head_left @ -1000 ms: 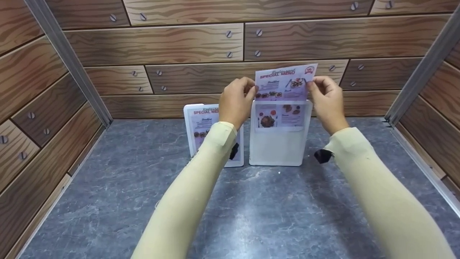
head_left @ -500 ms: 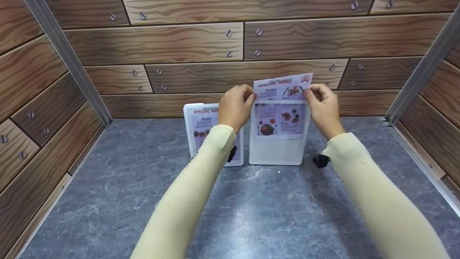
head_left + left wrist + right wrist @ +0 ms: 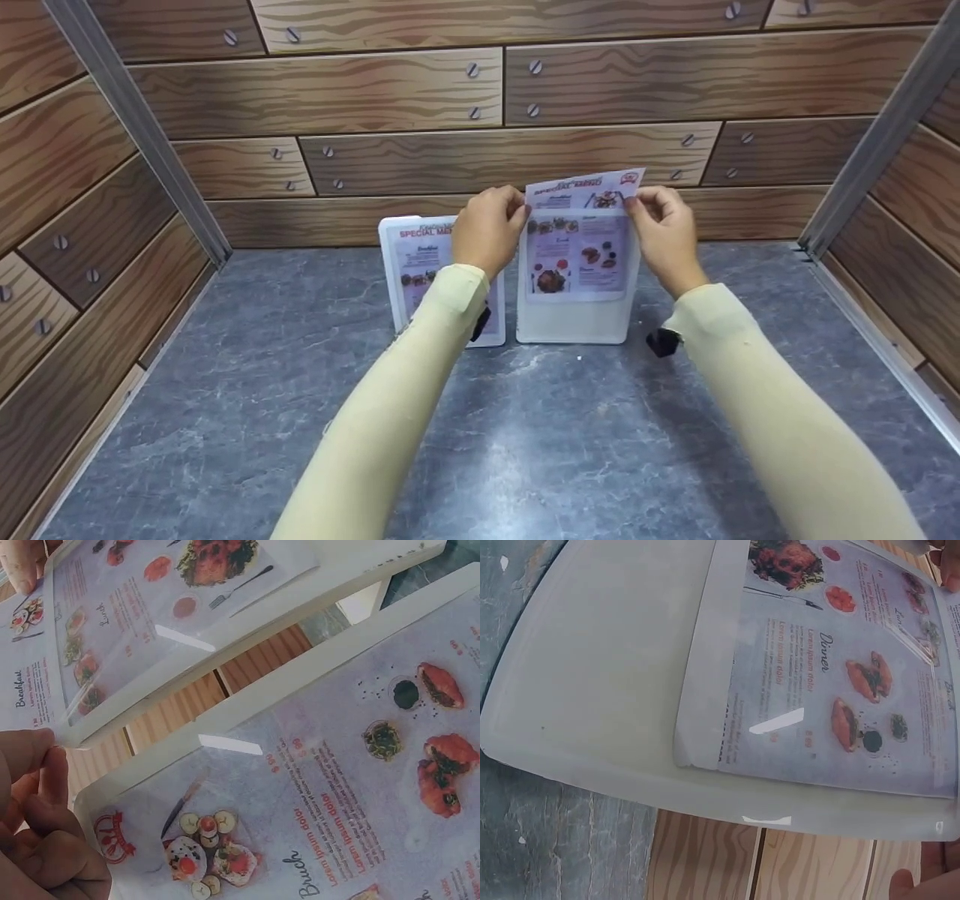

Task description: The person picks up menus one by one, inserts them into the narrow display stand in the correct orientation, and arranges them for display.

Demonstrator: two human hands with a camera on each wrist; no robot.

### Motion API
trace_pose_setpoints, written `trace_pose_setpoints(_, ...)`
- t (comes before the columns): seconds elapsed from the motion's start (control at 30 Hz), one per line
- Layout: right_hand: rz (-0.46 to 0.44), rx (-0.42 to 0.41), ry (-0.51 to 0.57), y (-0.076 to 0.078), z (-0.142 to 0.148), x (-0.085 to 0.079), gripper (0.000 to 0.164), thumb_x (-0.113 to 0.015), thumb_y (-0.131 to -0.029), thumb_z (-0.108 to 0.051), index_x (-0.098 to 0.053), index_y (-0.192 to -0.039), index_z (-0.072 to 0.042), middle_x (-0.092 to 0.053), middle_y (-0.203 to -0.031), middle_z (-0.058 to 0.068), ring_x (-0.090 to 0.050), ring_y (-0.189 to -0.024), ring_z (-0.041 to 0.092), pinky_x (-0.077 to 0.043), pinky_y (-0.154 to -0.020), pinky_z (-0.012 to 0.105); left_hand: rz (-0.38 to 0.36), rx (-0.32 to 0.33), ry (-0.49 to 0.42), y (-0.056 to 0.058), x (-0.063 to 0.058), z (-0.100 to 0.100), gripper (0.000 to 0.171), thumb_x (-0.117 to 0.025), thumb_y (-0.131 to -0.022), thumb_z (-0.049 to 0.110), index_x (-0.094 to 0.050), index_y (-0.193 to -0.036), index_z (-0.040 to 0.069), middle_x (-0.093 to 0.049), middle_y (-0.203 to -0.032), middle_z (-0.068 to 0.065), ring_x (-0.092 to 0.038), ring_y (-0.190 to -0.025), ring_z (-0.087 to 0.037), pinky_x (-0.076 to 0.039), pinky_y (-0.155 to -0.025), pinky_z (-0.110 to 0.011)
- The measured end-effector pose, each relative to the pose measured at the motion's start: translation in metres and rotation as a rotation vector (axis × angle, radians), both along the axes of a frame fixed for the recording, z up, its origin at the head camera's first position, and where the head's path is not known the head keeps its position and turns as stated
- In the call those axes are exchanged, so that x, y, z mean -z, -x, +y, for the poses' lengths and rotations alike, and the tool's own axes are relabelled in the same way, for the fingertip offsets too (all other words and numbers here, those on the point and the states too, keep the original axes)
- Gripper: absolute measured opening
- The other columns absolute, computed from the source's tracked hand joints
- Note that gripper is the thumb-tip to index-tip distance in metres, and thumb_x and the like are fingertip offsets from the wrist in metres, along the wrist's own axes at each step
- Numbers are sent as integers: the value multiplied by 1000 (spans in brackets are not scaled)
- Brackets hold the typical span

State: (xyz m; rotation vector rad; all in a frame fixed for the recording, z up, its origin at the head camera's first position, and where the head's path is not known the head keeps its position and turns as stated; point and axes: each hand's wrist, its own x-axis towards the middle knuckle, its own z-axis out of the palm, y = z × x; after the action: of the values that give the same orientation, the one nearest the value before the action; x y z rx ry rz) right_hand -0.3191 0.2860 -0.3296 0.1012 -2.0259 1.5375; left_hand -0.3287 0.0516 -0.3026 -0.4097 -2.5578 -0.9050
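A printed menu sheet (image 3: 576, 255) sits partway inside a clear-fronted white menu holder (image 3: 571, 322), its heading edge sticking out above the holder's top. My left hand (image 3: 489, 231) pinches the sheet's left edge near that top, and my right hand (image 3: 666, 236) pinches the right edge. In the right wrist view the lower end of the menu (image 3: 795, 697) lies behind the clear front, with bare white backing (image 3: 592, 675) below it. Close by my left hand stands a second holder (image 3: 388, 251) with a full menu (image 3: 300, 787) inside; my left forearm partly hides it in the head view.
Both holders stand upright on a grey marbled tabletop (image 3: 315, 420), near the wood-patterned back wall (image 3: 390, 161). Similar side walls (image 3: 82, 225) with metal corner posts (image 3: 142, 127) bound the space. A small black object (image 3: 663, 343) hangs at the right cuff.
Both hands have moved down with the menu sheet, which has slid deeper into the right-hand holder. Less of it sticks out above the top. The left holder has stayed in place.
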Motion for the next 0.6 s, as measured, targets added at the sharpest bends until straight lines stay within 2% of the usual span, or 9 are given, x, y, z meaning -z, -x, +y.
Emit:
trace_pose_setpoints(0.2, -12, -26, -12, -19, -9, -10, 22, -60, -103, -2, -62, -111, 18, -53, -100, -1, -51, -88, 2, -44, -78, 14, 8, -12, 27, -1, 1, 0, 20, -63, -105, 28, -77, -111, 16, -74, -104, 1, -68, -88, -14, -56, -78, -32)
trace_pose_setpoints(0.43, -17, -43, 6, 3, 5, 9, 25, -61, -104, -6, -62, -116, 15, -53, -104, -3, -54, -91, 5, -45, -81, 16, 2, -22, 37, -2, 0, 0, 22, -62, -105, 29, -78, -114, 15, -74, -106, 1, -69, -91, -14, -56, -81, -32)
trace_pose_setpoints(0.6, 44, -69, 79, 5, 8, 6, 16, -62, -103, -7, -63, -114, 5, -61, -105, 2, -56, -94, 9, -46, -86, 21, 6, -9, 41, -1, -1, 0, 22, -62, -105, 28, -78, -113, 14, -74, -105, 0, -69, -89, -15, -56, -80, -32)
